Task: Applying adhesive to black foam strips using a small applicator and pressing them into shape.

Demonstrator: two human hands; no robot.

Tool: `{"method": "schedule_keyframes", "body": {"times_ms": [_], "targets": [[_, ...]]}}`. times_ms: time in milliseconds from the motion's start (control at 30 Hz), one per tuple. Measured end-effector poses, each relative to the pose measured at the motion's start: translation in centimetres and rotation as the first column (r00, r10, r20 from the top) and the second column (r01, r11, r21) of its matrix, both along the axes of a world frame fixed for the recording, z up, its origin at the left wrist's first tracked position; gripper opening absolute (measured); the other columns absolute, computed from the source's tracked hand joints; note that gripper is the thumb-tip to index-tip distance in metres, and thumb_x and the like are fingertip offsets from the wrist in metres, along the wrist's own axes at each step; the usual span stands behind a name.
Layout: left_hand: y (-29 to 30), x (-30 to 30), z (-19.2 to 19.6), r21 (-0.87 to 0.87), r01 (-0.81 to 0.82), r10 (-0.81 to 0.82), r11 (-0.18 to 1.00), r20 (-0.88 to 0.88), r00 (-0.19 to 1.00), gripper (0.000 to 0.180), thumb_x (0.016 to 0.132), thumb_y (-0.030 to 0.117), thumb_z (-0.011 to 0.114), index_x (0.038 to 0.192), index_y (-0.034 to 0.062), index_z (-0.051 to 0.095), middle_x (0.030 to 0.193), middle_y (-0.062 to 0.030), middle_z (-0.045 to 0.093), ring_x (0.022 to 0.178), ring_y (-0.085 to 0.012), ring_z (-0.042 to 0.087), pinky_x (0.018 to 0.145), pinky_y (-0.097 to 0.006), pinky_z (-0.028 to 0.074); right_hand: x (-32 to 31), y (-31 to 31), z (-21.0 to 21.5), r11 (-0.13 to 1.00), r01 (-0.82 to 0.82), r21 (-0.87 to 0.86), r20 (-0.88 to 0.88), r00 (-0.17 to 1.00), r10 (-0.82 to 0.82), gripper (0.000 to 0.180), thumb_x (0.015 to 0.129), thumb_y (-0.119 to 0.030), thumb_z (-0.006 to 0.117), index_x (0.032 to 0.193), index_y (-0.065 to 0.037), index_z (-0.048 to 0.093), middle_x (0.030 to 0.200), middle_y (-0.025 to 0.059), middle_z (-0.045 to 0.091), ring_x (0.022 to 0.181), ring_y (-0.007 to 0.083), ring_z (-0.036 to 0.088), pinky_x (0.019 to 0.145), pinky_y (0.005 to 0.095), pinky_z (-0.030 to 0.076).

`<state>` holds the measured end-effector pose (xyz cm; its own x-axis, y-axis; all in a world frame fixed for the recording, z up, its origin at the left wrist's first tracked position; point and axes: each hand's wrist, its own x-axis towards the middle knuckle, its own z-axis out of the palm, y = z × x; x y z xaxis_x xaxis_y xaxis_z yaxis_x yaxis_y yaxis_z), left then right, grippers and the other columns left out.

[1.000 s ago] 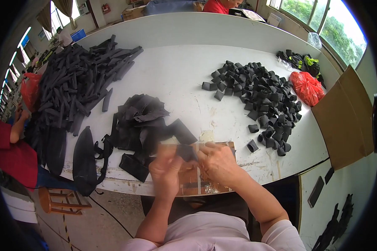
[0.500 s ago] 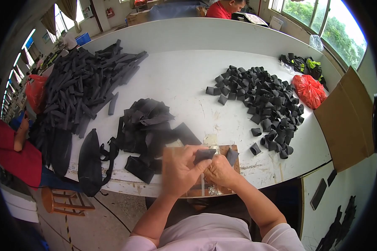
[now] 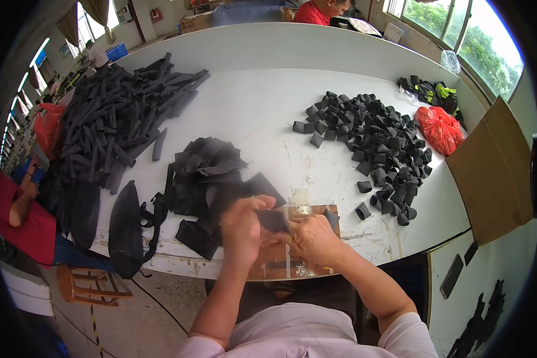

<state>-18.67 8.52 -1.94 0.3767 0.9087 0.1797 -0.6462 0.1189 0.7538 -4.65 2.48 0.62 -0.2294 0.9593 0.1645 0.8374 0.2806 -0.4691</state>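
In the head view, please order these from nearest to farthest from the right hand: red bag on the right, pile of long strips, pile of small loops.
1. Pile of small loops, right of centre, nearest the right hand.
2. Red bag, farther right.
3. Pile of long strips, far left.

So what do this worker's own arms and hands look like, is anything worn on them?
The left hand and right hand are bare human hands, ungloved. The forearms show no watch, bracelet, cable or marking. Short, loose sleeves of pale, whitish cloth belong to a matching shirt. Blur makes rings hard to rule out.
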Motion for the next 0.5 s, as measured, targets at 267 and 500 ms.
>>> {"method": "schedule_keyframes", "body": {"times_ms": [267, 500], "targets": [[10.3, 3.4, -7.1, 0.546, -0.126, 0.535, 0.828, -0.838, -0.112, 0.043, 0.074, 0.019, 0.064, 0.107, -0.0026, 0.048, 0.099, -0.0215, 0.053, 0.082, -0.0301, 0.057, 0.071, -0.038, 0.046, 3.4, -1.5, 0.8, 0.973, 0.047, -0.228, -0.904, 0.361, -0.229, 0.054, 0.088, -0.044, 0.043, 0.054, -0.002, 0.052, 0.048, 0.0021, 0.048, 0.042, 0.0097, 0.044, 0.041, 0.0213, 0.033], [11.9, 4.1, -9.5, 0.645, 0.127, 0.653, 0.754, -0.756, -0.043, 0.020, 0.069, 0.014, 0.068, 0.079, 0.0013, 0.056, 0.087, -0.0166, 0.054, 0.078, -0.0304, 0.057, 0.065, -0.037, 0.046, 3.3, -4.6, -6.5, 0.761, 0.432, -0.483, -0.436, 0.636, -0.637, 0.058, 0.085, -0.047, 0.044, 0.055, 0.002, 0.051, 0.043, 0.0068, 0.046, 0.042, 0.0149, 0.048, 0.040, 0.0312, 0.037]]}}
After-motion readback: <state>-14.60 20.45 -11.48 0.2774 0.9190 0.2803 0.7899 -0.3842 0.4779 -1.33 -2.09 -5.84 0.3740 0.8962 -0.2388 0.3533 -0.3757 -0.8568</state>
